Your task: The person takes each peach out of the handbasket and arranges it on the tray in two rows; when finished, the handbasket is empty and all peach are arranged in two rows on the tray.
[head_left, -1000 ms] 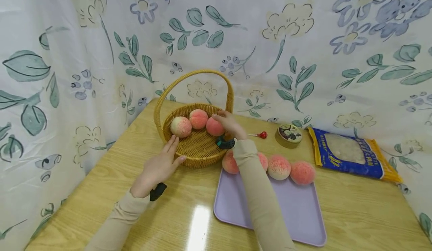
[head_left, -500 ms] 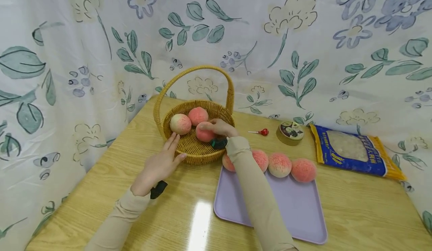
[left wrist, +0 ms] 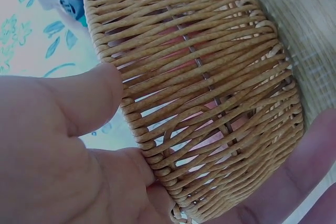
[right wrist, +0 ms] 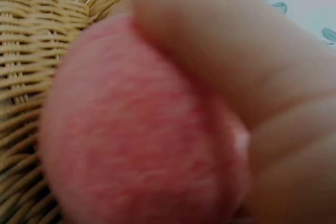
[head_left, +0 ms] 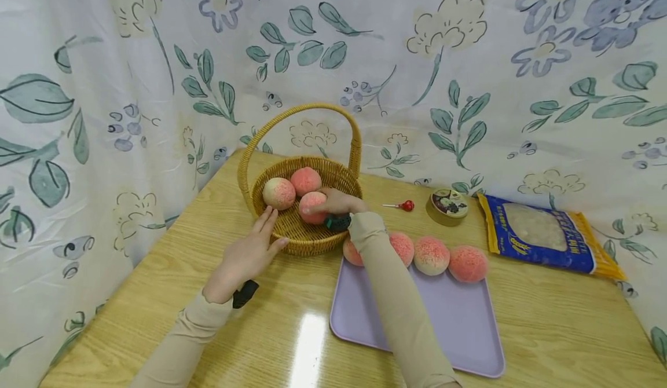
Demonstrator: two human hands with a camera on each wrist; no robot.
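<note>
Inside the wicker basket [head_left: 292, 229], my right hand [head_left: 341, 201] grips a pink peach [head_left: 313, 207], thumb along its side in the right wrist view. Two more peaches lie behind it: a pale, pink-speckled one [head_left: 279, 193] at the left and a pinker one [head_left: 305, 181] at the back. My left hand [head_left: 245, 255] rests at the basket's front left rim with fingers extended, the fingertips close to the pale peach. In the left wrist view its thumb [left wrist: 100, 95] touches the rim, and some fingers lie along the outer woven wall.
A lilac tray [head_left: 453, 330] stands on the wooden table, several peaches [head_left: 431, 255] in a row along its far edge, partly behind my right sleeve. Farther back are a red lollipop [head_left: 406, 205], a round tin [head_left: 447, 207] and a blue-yellow food bag [head_left: 547, 234]. The basket's tall handle [head_left: 312, 107] arches overhead.
My right hand has shifted the peach from the basket's right side leftward and toward the front, and turned it slightly. The left hand has stayed at the rim.
</note>
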